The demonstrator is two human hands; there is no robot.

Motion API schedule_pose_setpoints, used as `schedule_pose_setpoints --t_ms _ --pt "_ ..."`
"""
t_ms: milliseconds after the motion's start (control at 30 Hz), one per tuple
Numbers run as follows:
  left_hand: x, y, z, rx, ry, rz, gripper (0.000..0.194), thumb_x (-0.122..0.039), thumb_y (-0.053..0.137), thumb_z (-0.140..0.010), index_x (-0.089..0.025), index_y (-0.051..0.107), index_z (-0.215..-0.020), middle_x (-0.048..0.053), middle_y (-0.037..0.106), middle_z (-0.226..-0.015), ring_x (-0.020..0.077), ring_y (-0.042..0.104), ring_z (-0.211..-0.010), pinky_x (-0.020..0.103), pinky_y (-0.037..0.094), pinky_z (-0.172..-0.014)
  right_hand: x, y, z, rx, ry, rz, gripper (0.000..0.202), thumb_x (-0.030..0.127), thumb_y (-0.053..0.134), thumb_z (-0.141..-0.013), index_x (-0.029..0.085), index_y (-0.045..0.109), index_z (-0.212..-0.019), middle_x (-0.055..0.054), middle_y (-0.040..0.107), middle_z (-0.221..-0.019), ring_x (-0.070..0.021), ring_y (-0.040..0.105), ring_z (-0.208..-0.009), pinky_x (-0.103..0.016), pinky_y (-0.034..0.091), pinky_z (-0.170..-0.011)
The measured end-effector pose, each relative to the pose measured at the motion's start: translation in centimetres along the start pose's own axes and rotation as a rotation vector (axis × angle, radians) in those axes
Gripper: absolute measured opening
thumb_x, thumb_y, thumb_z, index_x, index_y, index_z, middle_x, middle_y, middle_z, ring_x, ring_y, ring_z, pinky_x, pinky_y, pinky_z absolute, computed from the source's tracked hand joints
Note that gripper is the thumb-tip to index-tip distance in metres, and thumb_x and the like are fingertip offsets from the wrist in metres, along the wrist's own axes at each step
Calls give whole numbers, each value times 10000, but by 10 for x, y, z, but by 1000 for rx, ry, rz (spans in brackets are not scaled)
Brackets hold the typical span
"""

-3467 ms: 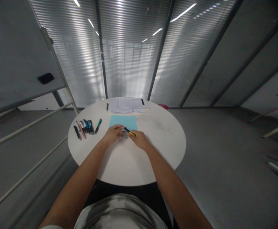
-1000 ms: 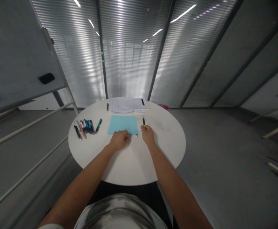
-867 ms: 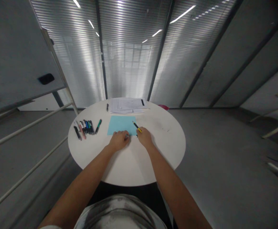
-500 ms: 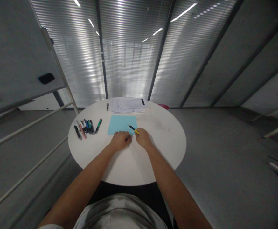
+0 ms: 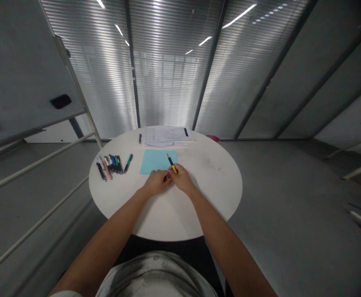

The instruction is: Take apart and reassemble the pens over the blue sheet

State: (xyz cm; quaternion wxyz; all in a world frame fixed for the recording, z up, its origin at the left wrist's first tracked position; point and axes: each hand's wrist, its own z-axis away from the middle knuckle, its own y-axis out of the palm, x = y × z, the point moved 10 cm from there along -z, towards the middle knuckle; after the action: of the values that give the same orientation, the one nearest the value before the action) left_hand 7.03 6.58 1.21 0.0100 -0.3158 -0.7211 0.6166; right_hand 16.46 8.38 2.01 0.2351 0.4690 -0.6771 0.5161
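Note:
My right hand [image 5: 181, 177] is closed on a yellow and black pen [image 5: 172, 163], whose tip points up and away over the light blue sheet [image 5: 155, 159]. Beside it, my left hand [image 5: 156, 182] rests at the sheet's near edge with its fingers curled; a small dark thing seems to be at its fingertips, too small to name. The two hands meet or nearly meet at the fingers. The blue sheet lies flat on the white round table [image 5: 211, 194].
Several pens and markers [image 5: 114, 164] lie at the table's left, with a green and black pen [image 5: 128, 163] beside them. Stacked papers [image 5: 165, 137] and a dark pen [image 5: 140, 138] are at the far edge. A whiteboard stand [image 5: 90, 123] is on the left.
My right hand has moved left, up to my left hand, and the yellow and black pen in it has turned more upright. My left hand has barely moved.

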Motion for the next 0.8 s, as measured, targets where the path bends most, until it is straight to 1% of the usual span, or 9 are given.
schedule_pose_setpoints --t_ms 167,267,467,600,700,800 --pt "3 -4 -1 -29 -13 16 230 -382 478 -872 -201 618 -888 73 676 -819 221 610 -828 327 377 -785 2 1 1 19 11 -53 109 275 481 -804 202 558 -828 15 590 -764 -139 547 -742 -259 423 -711" --pt "4 -8 0 -57 -11 75 234 -365 461 -879 -198 623 -907 69 677 -825 199 612 -781 305 389 -753 3 -1 0 16 0 -58 121 291 490 -799 198 562 -826 13 595 -770 -140 546 -745 -260 424 -713" --pt "12 -12 2 -126 -17 285 265 -367 443 -885 -191 615 -980 30 657 -743 136 544 -597 255 387 -617 -1 -1 -1 18 15 -106 140 313 490 -800 198 566 -829 14 598 -742 -138 551 -721 -251 425 -688" --pt "15 -13 3 -146 -27 376 281 -387 443 -876 -180 614 -958 23 640 -729 123 519 -593 249 381 -604 -4 0 -2 21 25 -135 144 317 488 -804 196 563 -825 15 604 -734 -136 564 -712 -251 428 -690" --pt "20 -15 2 -186 -67 465 282 -409 460 -860 -176 612 -906 3 599 -672 116 492 -584 246 379 -594 -3 -2 -1 16 27 -110 154 328 486 -810 197 566 -828 24 582 -710 -128 543 -663 -241 418 -654" --pt "32 -17 0 -255 -150 678 268 -421 501 -826 -170 593 -838 -3 568 -653 112 487 -579 244 391 -576 0 -7 0 -11 16 -17 165 337 486 -815 199 575 -832 26 567 -710 -123 512 -651 -232 396 -642"
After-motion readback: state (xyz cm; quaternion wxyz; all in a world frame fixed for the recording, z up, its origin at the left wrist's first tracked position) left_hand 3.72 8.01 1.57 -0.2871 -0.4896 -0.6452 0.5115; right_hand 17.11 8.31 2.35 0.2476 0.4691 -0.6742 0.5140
